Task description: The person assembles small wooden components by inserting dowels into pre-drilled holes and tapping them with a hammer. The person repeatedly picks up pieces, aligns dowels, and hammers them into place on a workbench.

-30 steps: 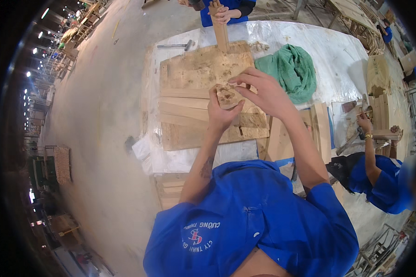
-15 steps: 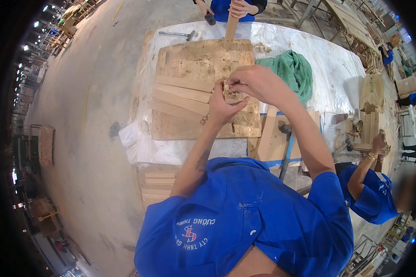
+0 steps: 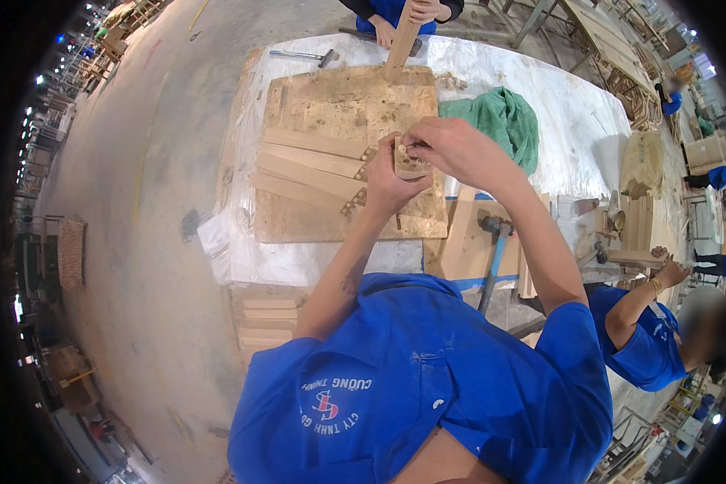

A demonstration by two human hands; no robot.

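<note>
My left hand [image 3: 391, 184] is wrapped around a small, boxy, see-through container [image 3: 412, 170] with pale bits in it. Over its top, the fingers of my right hand [image 3: 453, 148] are pinched together inside the rim; whatever they grip is too small to make out. Below both hands lies a worn wooden board [image 3: 339, 97]. Fanned out left of my left hand are several pale wooden slats [image 3: 306, 165], with rows of dark holes at the ends nearest that hand.
A green cloth [image 3: 500, 125] lies right of the board. A blue-handled hammer [image 3: 494, 262] rests nearer me, and another hammer [image 3: 302, 56] lies at the far edge. Across the table a person's hand [image 3: 427, 11] holds an upright wooden piece [image 3: 403, 44]. Another person [image 3: 645, 331] works at right.
Both my hands stay at the container, my right fingers still in its top. The person across has lowered a hammer onto the table. The view has shifted slightly.
</note>
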